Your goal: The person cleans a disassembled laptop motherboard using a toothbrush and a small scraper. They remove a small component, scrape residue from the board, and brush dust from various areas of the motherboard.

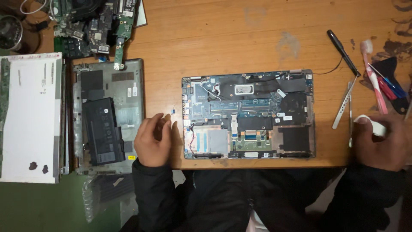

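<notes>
From the head view the opened laptop base (pixel 249 115) lies mid-table between the hands; left hand (pixel 153 139) rests loosely curled, empty, beside it; right hand (pixel 380 144) closes on a white cloth (pixel 372 124) near the tweezers (pixel 343 105); best wipe gently.

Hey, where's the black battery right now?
The black battery lies in the grey laptop cover at the left of the head view, just left of the left hand.
</notes>
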